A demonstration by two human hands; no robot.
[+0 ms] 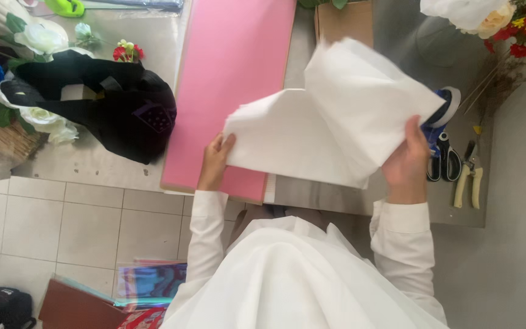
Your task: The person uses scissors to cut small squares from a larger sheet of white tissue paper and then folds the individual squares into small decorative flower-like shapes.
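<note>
Left hand (215, 163): grip pinching the white sheet (330, 116) at its lower corner.
Right hand (406, 159): grip clasping the opposite edge.
Risk: the limp sheet could sag, crease, or snag the scissors (444, 159).

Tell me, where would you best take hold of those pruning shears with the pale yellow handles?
Probably by the two pale handles of the pruning shears, coming from the table's near edge. The handles point toward the person and lie free, while the blades point away. The black scissors lie just beside them, so approaching from the outer side looks clearer.
</note>
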